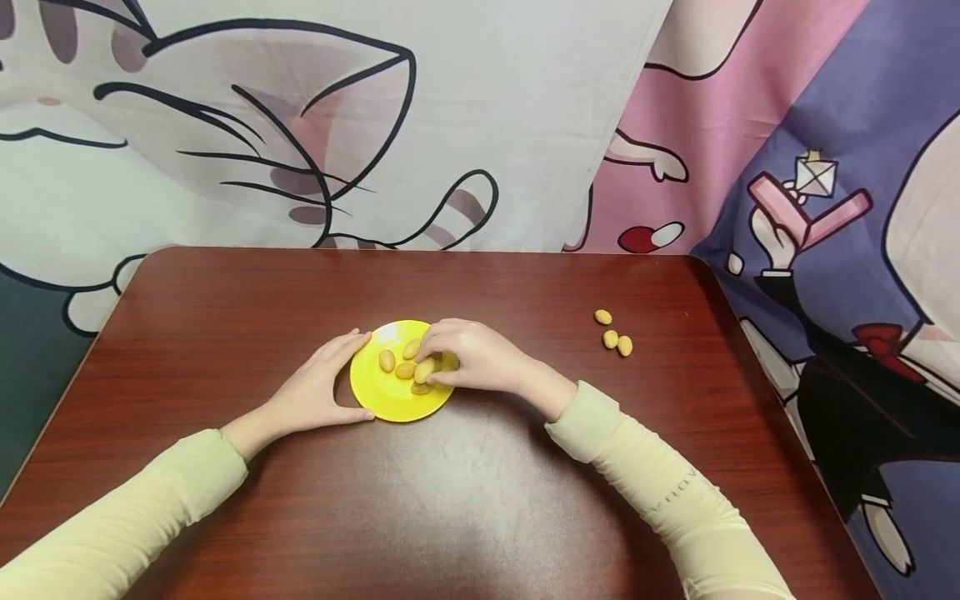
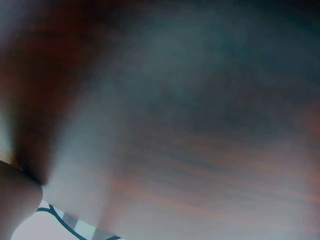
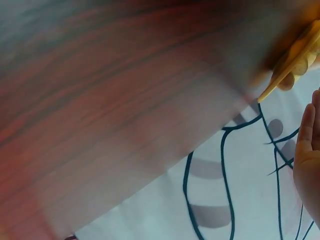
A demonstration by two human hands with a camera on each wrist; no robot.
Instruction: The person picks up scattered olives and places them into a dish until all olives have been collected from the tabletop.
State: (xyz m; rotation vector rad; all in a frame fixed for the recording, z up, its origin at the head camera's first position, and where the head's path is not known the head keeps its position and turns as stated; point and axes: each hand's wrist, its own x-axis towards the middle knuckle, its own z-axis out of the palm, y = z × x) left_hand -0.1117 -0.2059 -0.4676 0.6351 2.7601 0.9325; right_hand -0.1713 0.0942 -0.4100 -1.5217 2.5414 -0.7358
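- Yellow oval pieces (image 1: 386, 360) are sitting on the yellow plate (image 1: 390, 404), I'm counting at least 4
- right hand (image 1: 468, 354) is pinching 1 piece (image 1: 423, 371) over it
- left hand (image 1: 318, 387) is touching the rim, thumb and fingers spread wide
- 3 more (image 1: 611, 339) are lying way off right on the table (image 1: 315, 500)

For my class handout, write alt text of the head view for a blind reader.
A person's left hand holds a yellow plate by its edge; the right hand pinches a yellow oval among several there. Three similar ovals lie to the right on the brown table, before a cartoon-print backdrop.
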